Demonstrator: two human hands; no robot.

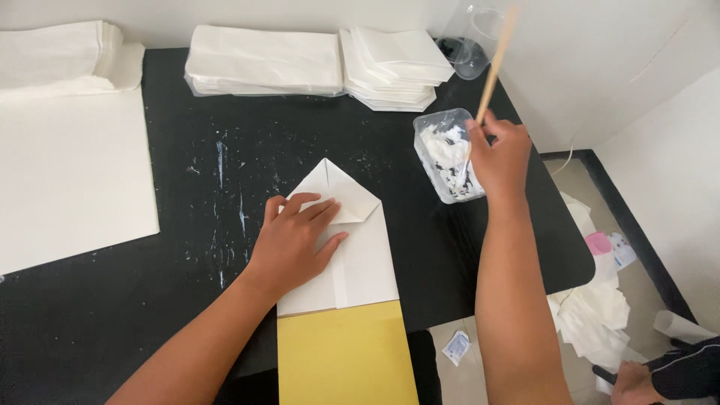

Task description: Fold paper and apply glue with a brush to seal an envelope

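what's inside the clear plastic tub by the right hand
The clear plastic tub holds white paste, smeared on its walls. The right hand dips a wooden stick into it; the stick's tip and the tub's near corner are hidden behind the hand.

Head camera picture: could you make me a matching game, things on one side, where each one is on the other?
Things:
1. left hand
2. right hand
3. paper stacks
4. yellow board

Places:
A. far edge of the black table
B. flat on the folded white paper
C. near edge, under the folded paper
D. holding a stick over the paste tub

Pairs: 1-B, 2-D, 3-A, 4-C
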